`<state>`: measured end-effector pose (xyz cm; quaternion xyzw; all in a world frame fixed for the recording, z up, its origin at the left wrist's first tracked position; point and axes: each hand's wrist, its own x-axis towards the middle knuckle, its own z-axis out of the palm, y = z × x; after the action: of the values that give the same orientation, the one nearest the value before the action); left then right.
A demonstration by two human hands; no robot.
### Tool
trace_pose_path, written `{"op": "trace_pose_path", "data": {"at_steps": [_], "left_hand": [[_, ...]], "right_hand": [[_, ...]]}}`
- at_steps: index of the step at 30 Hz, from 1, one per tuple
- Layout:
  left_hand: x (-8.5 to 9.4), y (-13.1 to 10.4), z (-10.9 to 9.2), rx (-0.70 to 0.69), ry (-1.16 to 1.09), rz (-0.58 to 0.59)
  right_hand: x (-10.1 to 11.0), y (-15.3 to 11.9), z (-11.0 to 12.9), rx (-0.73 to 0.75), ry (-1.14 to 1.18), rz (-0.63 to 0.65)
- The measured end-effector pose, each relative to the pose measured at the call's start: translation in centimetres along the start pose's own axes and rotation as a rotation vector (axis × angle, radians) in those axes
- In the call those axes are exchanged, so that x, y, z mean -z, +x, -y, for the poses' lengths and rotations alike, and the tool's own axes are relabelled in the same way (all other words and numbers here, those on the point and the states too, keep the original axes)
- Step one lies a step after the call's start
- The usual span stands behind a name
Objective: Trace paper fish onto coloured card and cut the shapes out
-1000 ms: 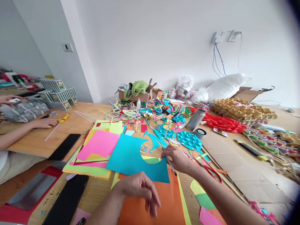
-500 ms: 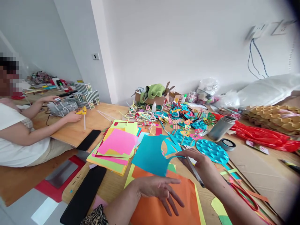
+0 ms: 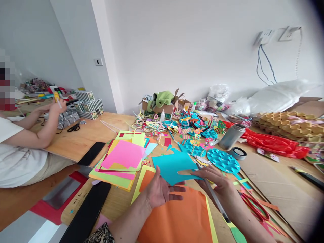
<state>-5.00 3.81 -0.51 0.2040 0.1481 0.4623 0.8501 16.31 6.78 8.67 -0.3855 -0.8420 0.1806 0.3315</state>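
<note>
A sheet of blue paper (image 3: 174,165) with a cut-out edge hangs above the table, its right side pinched by my right hand (image 3: 220,185). A pen (image 3: 216,199) with a clear barrel is also tucked in that hand, its dark end pointing down toward my wrist. My left hand (image 3: 162,190) is open under the paper's lower left edge, thumb up and fingers spread; whether it touches the sheet I cannot tell. Below both hands lies orange paper (image 3: 182,219) over yellow sheets.
Coloured paper (image 3: 124,153) is stacked to the left, beside a black phone-like slab (image 3: 91,153). Cut blue discs (image 3: 222,161), a metal bottle (image 3: 231,136), a tape roll (image 3: 238,153) and red-handled scissors (image 3: 255,207) lie right. Across the left table, a co-worker's hand (image 3: 59,105) holds a yellow glue gun.
The blue paper has turned in my right hand and its cut side now faces me. My left hand has risen to its lower edge. The co-worker has lifted the glue gun.
</note>
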Motion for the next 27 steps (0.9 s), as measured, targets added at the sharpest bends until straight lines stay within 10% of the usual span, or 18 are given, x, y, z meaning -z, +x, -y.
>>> {"op": "trace_pose_path", "data": {"at_steps": [5, 11, 20, 27], "left_hand": [[0.4, 0.7, 0.2, 0.070, -0.072, -0.341], [0.2, 0.7, 0.4, 0.013, 0.047, -0.359], [-0.8, -1.8, -2.5, -0.453, 0.457, -0.684], [-2.3, -3.3, -5.4, -0.994, 0.291, -0.889]], "right_hand": [[0.0, -0.8, 0.7, 0.059, 0.029, 0.066], [-0.3, -2.1, 0.2, 0.112, 0.038, 0.192], [2.4, -1.3, -1.7, -0.099, -0.018, 0.057], [-1.3, 7.7, -2.9, -0.110, 0.055, 0.145]]}}
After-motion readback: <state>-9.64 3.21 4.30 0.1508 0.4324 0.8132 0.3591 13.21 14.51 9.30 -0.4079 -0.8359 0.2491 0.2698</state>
